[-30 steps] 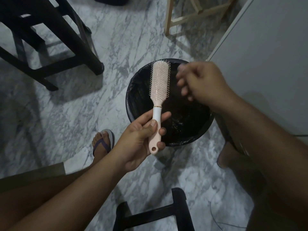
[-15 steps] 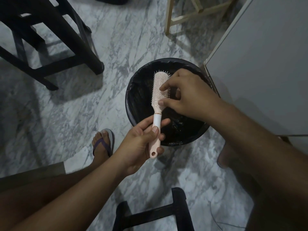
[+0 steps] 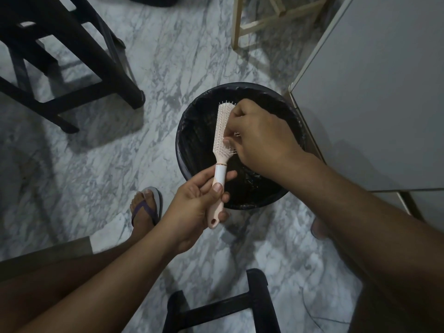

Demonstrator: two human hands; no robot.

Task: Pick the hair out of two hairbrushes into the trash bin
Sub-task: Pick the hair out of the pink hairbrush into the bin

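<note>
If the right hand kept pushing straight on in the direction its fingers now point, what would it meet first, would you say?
The right hand already has its fingers at the bristles of the hairbrush, so it would press into the brush head first. The lined bin lies beyond, though depth is unclear.

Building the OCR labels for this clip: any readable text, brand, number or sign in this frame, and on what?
None readable. The pink hairbrush, the black-lined trash bin, the white cabinet, the sandal and the dark stools show no print, logo or number in this dim view.
</note>
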